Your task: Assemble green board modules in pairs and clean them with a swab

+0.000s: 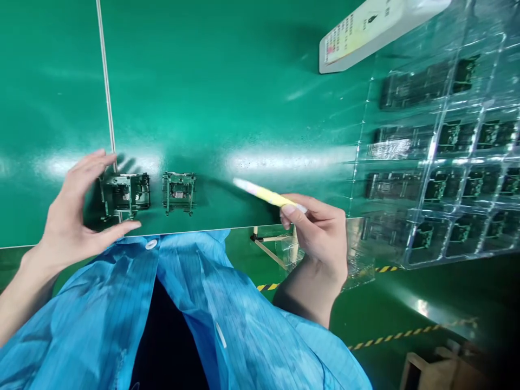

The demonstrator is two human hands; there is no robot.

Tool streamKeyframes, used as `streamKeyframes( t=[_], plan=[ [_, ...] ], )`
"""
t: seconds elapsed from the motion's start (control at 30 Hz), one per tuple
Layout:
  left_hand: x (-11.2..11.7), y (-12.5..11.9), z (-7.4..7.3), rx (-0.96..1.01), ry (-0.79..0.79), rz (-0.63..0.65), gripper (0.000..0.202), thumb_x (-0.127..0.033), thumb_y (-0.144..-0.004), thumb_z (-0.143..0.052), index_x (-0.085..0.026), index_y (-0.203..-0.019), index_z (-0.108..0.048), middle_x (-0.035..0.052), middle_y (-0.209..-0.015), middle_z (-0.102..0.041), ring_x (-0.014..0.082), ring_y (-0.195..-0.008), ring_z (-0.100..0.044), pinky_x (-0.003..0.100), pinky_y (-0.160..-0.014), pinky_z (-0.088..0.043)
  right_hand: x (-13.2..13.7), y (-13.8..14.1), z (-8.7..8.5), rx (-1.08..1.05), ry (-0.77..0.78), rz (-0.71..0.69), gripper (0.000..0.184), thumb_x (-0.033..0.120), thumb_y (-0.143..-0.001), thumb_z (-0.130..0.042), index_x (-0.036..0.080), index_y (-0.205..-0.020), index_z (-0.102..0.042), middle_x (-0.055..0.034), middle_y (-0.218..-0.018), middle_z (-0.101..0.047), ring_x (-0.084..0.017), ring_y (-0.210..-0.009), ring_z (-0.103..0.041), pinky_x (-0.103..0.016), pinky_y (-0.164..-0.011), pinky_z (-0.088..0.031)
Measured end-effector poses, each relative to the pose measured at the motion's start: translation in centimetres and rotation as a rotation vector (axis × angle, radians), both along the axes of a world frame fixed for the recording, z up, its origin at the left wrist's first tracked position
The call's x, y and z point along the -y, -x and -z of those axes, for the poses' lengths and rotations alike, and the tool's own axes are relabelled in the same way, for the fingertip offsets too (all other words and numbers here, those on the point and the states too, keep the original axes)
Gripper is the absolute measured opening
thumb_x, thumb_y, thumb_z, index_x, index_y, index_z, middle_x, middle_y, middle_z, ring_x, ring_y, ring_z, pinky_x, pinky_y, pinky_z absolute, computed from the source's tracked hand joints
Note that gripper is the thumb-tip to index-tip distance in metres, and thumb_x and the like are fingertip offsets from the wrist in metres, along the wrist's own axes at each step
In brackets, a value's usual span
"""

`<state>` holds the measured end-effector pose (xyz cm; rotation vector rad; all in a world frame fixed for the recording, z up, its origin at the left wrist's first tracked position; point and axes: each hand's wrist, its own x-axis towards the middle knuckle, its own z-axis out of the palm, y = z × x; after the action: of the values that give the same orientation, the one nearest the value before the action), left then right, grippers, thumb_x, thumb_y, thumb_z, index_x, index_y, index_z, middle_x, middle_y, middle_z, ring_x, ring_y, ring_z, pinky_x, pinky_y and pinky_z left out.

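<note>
Left hand (77,208) spread open, fingers curved around a small module (124,195) on the green table (227,92), near its front edge. Index finger above the module, thumb below; whether the fingers actually touch it, can't tell. A second module (179,192) sits just right of the first, apart from it, untouched. A thin rod (106,81) runs up the table from behind the first module.

Right hand (320,233) closed on a yellow pen (268,195), pinched between thumb and fingers, blurred tip pointing left toward the second module, well short of it.

Clear tray (410,162) at right on the table, its pockets holding more dark modules. White label card (365,32) at top, above the tray. Blue smock (182,314) in the foreground.
</note>
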<state>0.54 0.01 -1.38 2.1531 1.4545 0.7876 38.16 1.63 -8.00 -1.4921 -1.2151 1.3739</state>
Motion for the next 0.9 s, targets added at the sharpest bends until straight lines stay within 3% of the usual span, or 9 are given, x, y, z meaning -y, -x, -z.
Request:
streamKeyframes(
  t=[0.07, 0.2, 0.43, 0.57, 0.9],
  plan=[
    [-0.4, -1.0, -0.9, -0.148, -0.148, 0.103, 0.105, -0.033, -0.06, -0.094, -0.025, -0.15, -0.039, 0.0122, -0.151, -0.05, 0.038, -0.144, -0.04, 0.064, -0.122, -0.03, -0.1, 0.4, -0.7, 0.013, 0.036, -0.095, 0.013, 0.033, -0.081, -0.074, 0.024, -0.09, -0.078, 0.0038, -0.058, -0.058, -0.008, -0.045, -0.044, -0.023, -0.04, -0.031],
    [-1.5, -3.3, -2.1, -0.306, -0.244, 0.266, 0.089, -0.043, -0.072, -0.085, -0.021, -0.147, -0.042, 0.011, -0.138, -0.062, 0.0372, -0.143, -0.042, 0.067, -0.124, -0.019, -1.1, 1.8, -1.6, 0.047, 0.004, -0.275, 0.015, 0.033, -0.085, -0.07, 0.022, -0.091, -0.078, 0.0009, -0.064, -0.064, -0.009, -0.05, -0.046, -0.023, -0.041, -0.033],
    [-2.5, -4.8, -1.5, -0.436, -0.262, 0.287, 0.046, -0.038, -0.084, -0.074, -0.026, -0.125, -0.06, 0.0054, -0.122, -0.071, 0.0338, -0.133, -0.055, 0.068, -0.123, -0.021, -2.7, 4.0, -1.7, 0.128, -0.105, -0.493, 0.022, 0.029, -0.093, -0.06, 0.017, -0.099, -0.078, -0.0041, -0.083, -0.074, -0.012, -0.061, -0.055, -0.025, -0.053, -0.041],
    [-2.4, -4.5, -1.4, -0.404, -0.205, 0.27, 0.053, -0.034, -0.082, -0.076, -0.033, -0.131, -0.056, 0.0011, -0.126, -0.07, 0.0325, -0.128, -0.059, 0.069, -0.123, -0.021, -3.4, 4.2, -2.0, 0.165, -0.142, -0.566, 0.023, 0.028, -0.095, -0.058, 0.018, -0.101, -0.078, -0.0031, -0.08, -0.073, -0.01, -0.057, -0.052, -0.024, -0.051, -0.039],
    [-2.3, -4.4, -1.1, -0.359, -0.176, 0.261, 0.058, -0.034, -0.085, -0.074, -0.035, -0.138, -0.051, 0.0016, -0.127, -0.069, 0.0322, -0.125, -0.061, 0.069, -0.124, -0.02, -3.8, 4.1, -2.4, 0.224, -0.196, -0.581, 0.021, 0.026, -0.094, -0.058, 0.019, -0.099, -0.077, -0.002, -0.079, -0.072, -0.01, -0.055, -0.053, -0.025, -0.051, -0.04]
  ],
)
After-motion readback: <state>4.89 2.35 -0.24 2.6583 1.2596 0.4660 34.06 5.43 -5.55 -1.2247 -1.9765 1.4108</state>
